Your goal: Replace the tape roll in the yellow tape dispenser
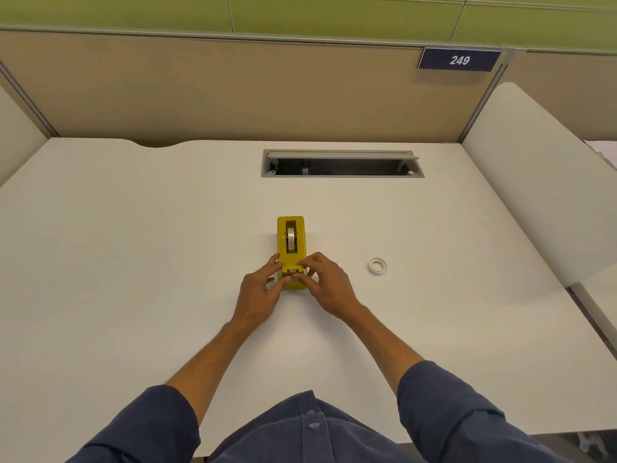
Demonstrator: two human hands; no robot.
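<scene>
- Left hand point(258, 289): on the near left flank of the dispenser; fingers lie along its side and thumb reaches to the cutter end. It steadies the body; whether the fingers truly clamp it cannot be told.
- Yellow tape dispenser point(291, 240): stands upright at mid-desk point(133, 262), long axis running away from the person, cutter end nearest. Judged a weighted desk type: stiff plastic shell, heavy for its size, unlikely to slide if held by both flanks. Best hold is low on the sides, clear of the serrated cutter, which could nick a finger.
- Seated roll point(291, 238): a pale roll on its hub in the top slot. Judged light; lift it by the hub ends, straight up.
- Right hand point(329, 282): fingertips together at the cutter end, apparently pinching there; a tape end is too small to confirm.
- Loose tape roll point(377, 265): lies flat on the desk, well to the right of the dispenser, untouched. Judged light, rigid in its core, its tape sticky; take it by the outer rim.
- Cable hatch point(342, 163): open, at the far edge.
</scene>
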